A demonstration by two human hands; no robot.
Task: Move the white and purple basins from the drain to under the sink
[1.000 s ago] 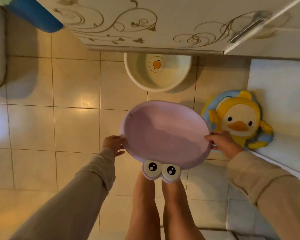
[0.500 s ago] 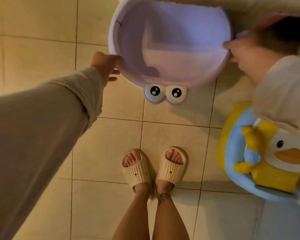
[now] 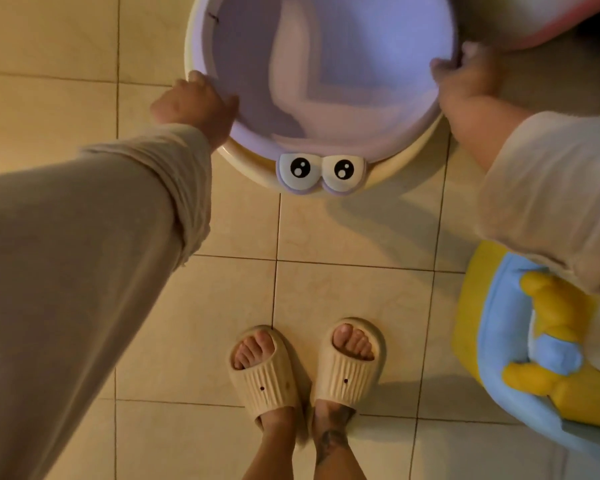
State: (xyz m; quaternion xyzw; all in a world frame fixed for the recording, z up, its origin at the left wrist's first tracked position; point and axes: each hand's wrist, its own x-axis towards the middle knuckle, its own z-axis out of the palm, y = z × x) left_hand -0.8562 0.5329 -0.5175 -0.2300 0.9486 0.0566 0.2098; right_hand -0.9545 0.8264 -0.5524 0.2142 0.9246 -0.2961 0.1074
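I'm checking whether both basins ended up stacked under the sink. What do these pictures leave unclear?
- Purple basin: far rim cut off by the head view's top edge.
- White basin: only a rim sliver shows; the purple basin covers it.
- Sink: out of frame.
- Left hand, right hand: fingertips hidden behind the rim.

Purple basin (image 3: 326, 64) — smooth plastic, soft sheen; white basin (image 3: 388, 171) beneath it looks likewise. Floor (image 3: 354, 292) — glazed tile, faintly glossy. Slippers (image 3: 350, 372) — matt ribbed foam or rubber. Sleeves (image 3: 84, 254) — soft matt cloth. Duck seat (image 3: 499, 341) — plush-looking fabric.
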